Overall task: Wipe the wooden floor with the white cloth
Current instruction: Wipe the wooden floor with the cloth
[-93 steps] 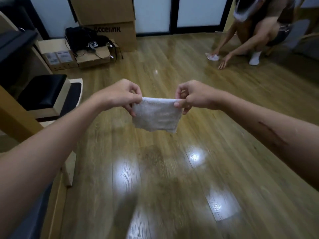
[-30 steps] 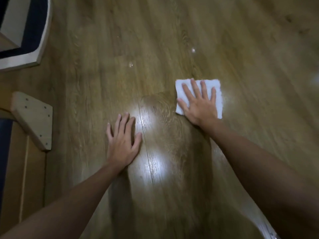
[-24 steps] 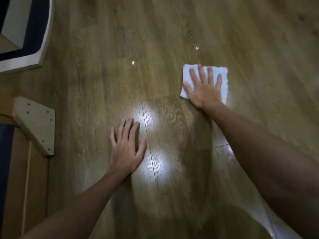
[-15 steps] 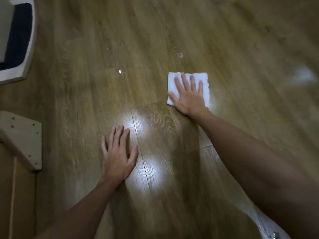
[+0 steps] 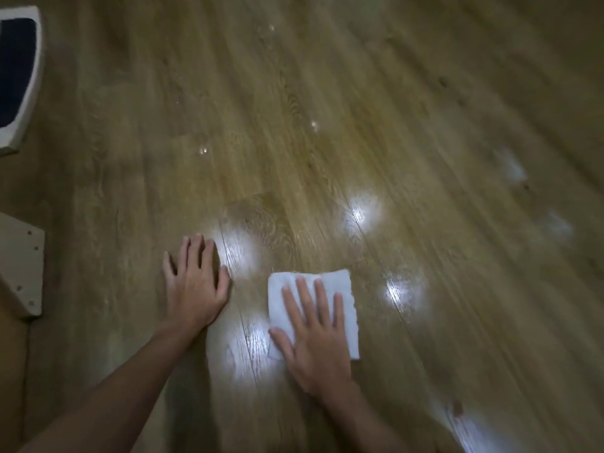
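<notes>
The white cloth (image 5: 340, 308) lies flat on the wooden floor (image 5: 327, 142), folded to a small rectangle, close in front of the person. The right hand (image 5: 315, 338) rests on top of it with the palm down; its fingers (image 5: 305, 302) are straight and a little spread, so they press the cloth and do not grip it. The left hand (image 5: 196, 282) is just beside, flat on the bare floor, fingers also straight and slightly apart, and it holds nothing. It seems to carry the body weight.

The step in hand, as I judge it, is one stroke of wiping. To do it well, the pressure should come from the whole palm and not only from the fingertips, so the cloth stays flat and does not roll under the hand. The strokes are better along the planks, each one overlapping a little with the one beside. The shiny reflections on the floor make it hard to tell which part is already wiped. Some small bright specks (image 5: 314, 125) are further ahead; I cannot tell if they are drops or only light.

At the left edge a pale wooden piece with screws (image 5: 19, 273) and a dark cushion with a white border (image 5: 16, 70) stand near, so wide strokes to that side need care.
</notes>
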